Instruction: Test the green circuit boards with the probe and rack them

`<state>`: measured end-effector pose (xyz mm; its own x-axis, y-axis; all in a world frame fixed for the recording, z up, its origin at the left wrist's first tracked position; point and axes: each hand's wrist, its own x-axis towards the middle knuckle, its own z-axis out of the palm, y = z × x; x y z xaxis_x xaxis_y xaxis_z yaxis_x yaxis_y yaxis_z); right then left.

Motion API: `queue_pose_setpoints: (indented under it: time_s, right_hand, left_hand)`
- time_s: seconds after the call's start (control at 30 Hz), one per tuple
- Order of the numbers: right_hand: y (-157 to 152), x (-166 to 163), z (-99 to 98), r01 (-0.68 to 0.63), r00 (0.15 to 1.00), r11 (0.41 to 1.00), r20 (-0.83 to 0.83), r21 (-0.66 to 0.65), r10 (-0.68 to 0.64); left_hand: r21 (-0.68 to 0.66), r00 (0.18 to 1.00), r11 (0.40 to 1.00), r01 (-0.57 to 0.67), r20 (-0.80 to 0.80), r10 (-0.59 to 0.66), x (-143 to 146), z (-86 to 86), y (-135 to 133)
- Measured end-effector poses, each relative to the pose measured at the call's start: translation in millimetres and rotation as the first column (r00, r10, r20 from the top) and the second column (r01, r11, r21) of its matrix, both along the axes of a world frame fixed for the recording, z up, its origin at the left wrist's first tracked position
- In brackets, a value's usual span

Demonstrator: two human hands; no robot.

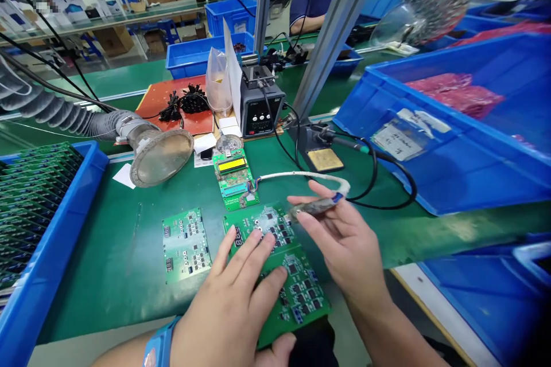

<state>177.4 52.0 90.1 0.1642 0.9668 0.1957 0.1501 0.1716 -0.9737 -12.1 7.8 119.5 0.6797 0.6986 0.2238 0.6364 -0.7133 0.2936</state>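
Note:
A green circuit board panel (pixel 307 275) with chips and a digit display lies partly over the bench's near edge. My left hand (pixel 232 298) is on it, fingers spread across the top and thumb at the near edge, holding it. Part of the board is hidden under this hand. My right hand (pixel 348 241) pinches a taped programming probe (pixel 318 206), its tip at the board's upper right edge. From the probe a white cable (pixel 301 174) runs to a small board with a lit yellow screen (pixel 232 166). A similar circuit board (pixel 186 246) lies to the left.
A blue bin (pixel 86 183) of upright boards stands left, a large blue bin (pixel 482 166) right. A fume hose (pixel 161 157) hangs over the bench. A soldering station (pixel 260 112) and iron stand (pixel 316 146) are behind. Another person (pixel 310 0) sits across.

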Motion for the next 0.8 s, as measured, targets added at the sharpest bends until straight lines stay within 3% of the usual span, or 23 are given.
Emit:
queue_pose_setpoints:
  time_s: [0.27,0.5,0.8]
  right_hand:
    - [-39.0,16.3,2.9,-0.076,0.994,0.997,0.081,-0.013,0.077]
    - [-41.5,14.7,-0.1,-0.115,0.984,0.992,0.138,0.042,0.108]
    - [-44.5,15.3,-9.6,-0.134,0.933,0.987,0.345,0.087,0.097]
  left_hand:
    - [0.027,1.000,1.000,-0.015,0.022,0.015,1.3,0.4,-2.0]
    - [0.014,1.000,0.999,-0.029,0.006,0.029,1.8,0.0,-2.1]
    - [0.046,1.000,0.999,-0.012,-0.004,0.012,0.8,-2.0,-2.4]
